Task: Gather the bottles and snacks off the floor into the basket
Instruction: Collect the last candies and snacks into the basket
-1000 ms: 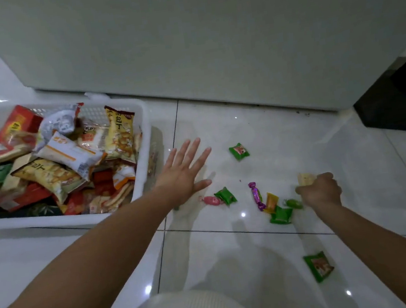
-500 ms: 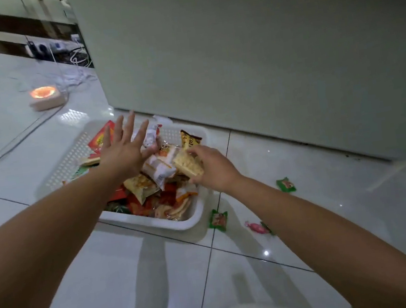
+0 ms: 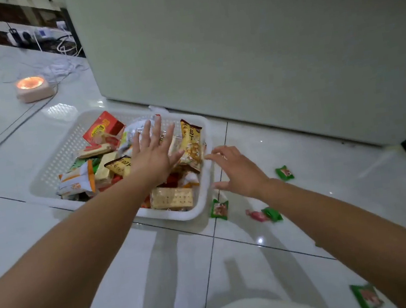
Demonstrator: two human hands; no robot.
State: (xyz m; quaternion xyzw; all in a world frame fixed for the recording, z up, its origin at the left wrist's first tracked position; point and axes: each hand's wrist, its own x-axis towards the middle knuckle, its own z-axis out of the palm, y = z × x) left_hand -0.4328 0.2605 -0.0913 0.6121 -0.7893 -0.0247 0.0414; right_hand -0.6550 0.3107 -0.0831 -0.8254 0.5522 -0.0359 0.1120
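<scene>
My right hand (image 3: 238, 172) is empty, fingers spread, hanging by the basket (image 3: 204, 209) rim

Nearest pickup looks like the green snack packet (image 3: 219, 209), at 7 o'clock from my fingertips, touching the basket's corner, long axis near upright; pink candy (image 3: 256, 215) lies at 5. Left hand (image 3: 154, 155), fingers spread too, hovers flat over the packets in the basket, farther off

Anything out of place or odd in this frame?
Yes: several small sweets lie loose on the floor outside the basket: green packets and a pink candy. Both hands are open, holding nothing.
</scene>
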